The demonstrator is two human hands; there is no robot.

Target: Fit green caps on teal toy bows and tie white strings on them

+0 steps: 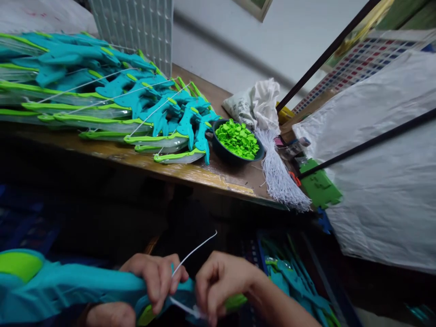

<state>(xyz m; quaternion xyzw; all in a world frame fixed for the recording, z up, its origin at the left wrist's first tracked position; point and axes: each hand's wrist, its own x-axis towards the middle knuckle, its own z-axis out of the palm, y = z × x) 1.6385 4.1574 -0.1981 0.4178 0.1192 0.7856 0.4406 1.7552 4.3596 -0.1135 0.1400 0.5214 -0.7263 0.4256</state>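
Teal toy bow [68,284] lying left-right, left hand [155,274], right hand [221,284] pinching white string [190,254]

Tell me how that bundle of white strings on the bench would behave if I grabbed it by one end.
The bundle of white strings would likely go floppy: its strands fan out loosely at the near end. It looks light, being thin cord. Loose strands overhang the bench edge, so some may slip out or snag the dark bowl of green pieces beside it.
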